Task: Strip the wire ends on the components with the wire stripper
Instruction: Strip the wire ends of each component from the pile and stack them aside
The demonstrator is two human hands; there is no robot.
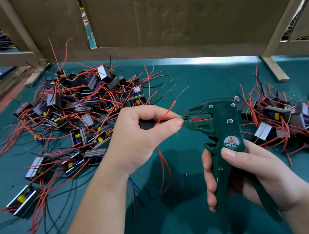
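Closest, the right hand (258, 173) wraps the handles of the green wire stripper (225, 126), head upright. Just beyond, the left hand (142, 136) cups 1 small black component (146, 124) and pinches its wire end (186, 119) at the jaw mouth. Such wire is likely light and limp, so a hold close to the tip seems best. Farther off, 2 heaps of components lie on the bench (193, 75): a left pile (80, 111) and a right pile (290, 116).
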